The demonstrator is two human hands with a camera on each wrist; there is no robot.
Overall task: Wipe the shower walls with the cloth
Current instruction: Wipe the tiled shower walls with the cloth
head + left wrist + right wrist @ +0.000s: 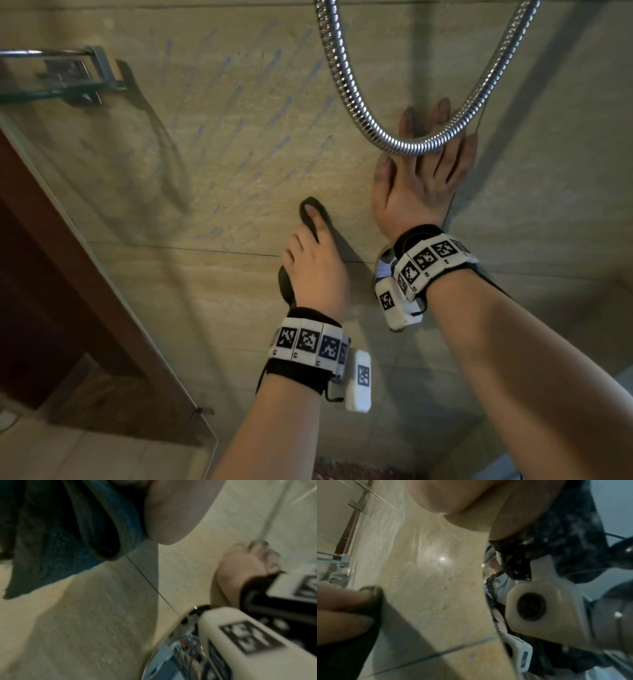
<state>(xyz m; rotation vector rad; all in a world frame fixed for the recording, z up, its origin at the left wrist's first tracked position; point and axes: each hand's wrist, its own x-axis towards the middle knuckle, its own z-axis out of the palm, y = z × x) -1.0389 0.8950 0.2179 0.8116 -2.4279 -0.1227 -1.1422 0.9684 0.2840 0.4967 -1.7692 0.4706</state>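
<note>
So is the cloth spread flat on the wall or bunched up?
Bunched: the cloth hangs in folds under the left hand, only dark edges showing around it against the wall.

Both our arms reach forward and up. Our left hand (317, 267) sits lower, fingers curled and gripping, index finger stretched out ahead. Just beside it and higher, our right hand (419, 178) is flat, fingers spread straight.
</note>
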